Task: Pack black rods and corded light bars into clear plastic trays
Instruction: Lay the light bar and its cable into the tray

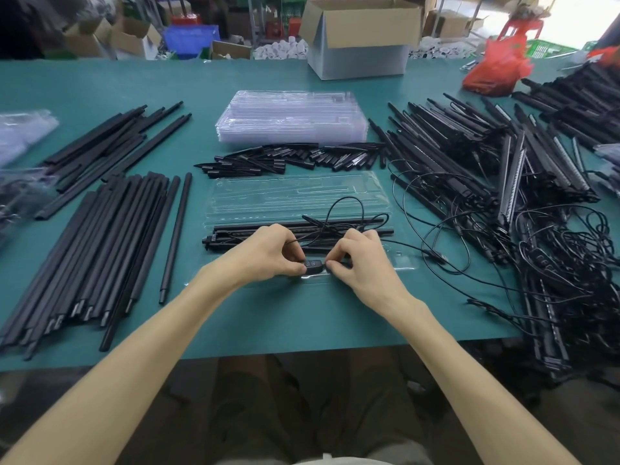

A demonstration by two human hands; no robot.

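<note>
An open clear plastic tray (295, 193) lies on the green table in front of me. Black rods and a light bar (241, 229) rest across its middle, with a thin black cord (347, 204) looping above them. My left hand (271, 253) pinches the left end of a small black inline controller (313, 266) at the tray's near part. My right hand (364, 260) pinches the cord at the controller's right end. The cord trails off to the right toward a plug (436, 256).
Long black rods (110, 250) lie in rows at the left. Short black pieces (295, 159) sit behind the tray, before a stack of clear trays (292, 117). Corded light bars (503, 169) pile up at the right. A cardboard box (362, 38) stands at the back.
</note>
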